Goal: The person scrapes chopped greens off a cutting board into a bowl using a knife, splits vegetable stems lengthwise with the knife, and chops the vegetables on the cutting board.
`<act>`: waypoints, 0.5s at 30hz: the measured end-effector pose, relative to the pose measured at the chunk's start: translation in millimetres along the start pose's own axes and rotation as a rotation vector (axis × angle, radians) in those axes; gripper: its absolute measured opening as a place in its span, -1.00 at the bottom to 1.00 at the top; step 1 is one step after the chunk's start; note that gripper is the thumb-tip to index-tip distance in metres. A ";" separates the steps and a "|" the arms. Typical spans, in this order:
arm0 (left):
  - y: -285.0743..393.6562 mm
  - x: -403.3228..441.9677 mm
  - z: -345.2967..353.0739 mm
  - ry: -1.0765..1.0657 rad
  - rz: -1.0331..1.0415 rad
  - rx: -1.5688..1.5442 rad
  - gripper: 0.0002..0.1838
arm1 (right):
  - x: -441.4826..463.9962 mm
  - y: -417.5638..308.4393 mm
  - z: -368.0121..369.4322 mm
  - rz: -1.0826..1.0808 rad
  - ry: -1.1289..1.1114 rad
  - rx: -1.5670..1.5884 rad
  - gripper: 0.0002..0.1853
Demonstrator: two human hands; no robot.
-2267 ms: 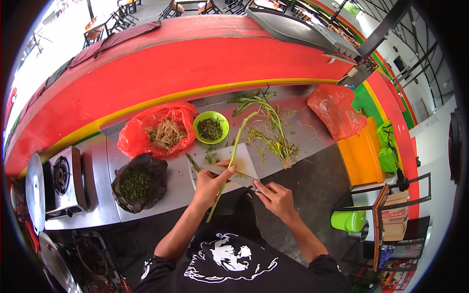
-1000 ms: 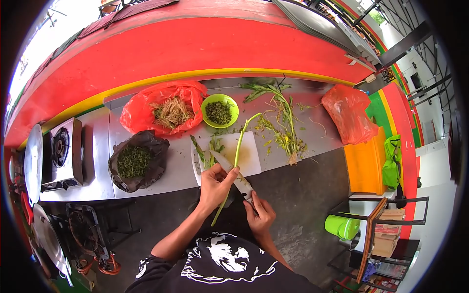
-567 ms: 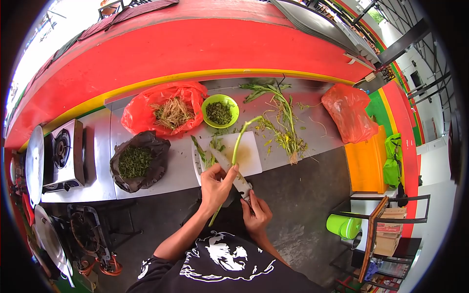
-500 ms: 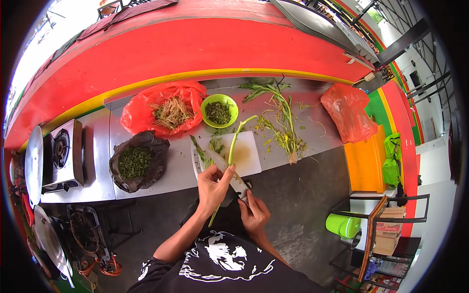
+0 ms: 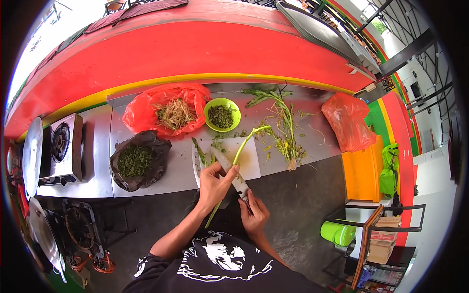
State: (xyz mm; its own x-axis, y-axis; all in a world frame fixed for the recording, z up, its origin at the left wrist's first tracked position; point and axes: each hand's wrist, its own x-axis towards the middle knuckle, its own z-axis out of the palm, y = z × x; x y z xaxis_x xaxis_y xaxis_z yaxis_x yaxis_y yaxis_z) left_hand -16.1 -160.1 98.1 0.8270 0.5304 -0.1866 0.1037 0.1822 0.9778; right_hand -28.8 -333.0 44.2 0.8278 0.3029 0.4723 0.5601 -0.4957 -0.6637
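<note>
My left hand is closed around a long green stalk, whose upper end bends to the right and whose lower end hangs toward my shirt. In my right hand is a kitchen knife, gripped by its dark handle, its broad blade pointing up and left behind the left thumb. Blade and stalk cross close to the left fingers; whether they touch I cannot tell. Beneath them on the table lies a white cutting board, with green leaves on its left side.
A yellow-green bowl of chopped leaves, a red plastic bag of dry stems and a black bag of greens stand left. Leafy stalks and another red bag lie right. A gas stove occupies the far left.
The stalk's upper end has tilted to the right and lower. Both hands keep their holds, and the whole view has shifted slightly.
</note>
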 end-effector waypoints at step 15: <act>1.3 9.5 15.6 0.034 0.085 0.059 -0.62 | 11.4 0.4 0.3 0.047 0.043 0.015 -0.51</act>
State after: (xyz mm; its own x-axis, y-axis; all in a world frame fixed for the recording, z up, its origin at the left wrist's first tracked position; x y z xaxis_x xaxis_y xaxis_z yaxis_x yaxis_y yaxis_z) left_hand 0.5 -167.8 99.1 0.8149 0.5701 -0.1046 0.0671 0.0865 0.9940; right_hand -19.2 -329.5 49.2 0.8513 0.2441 0.4645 0.5212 -0.4962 -0.6944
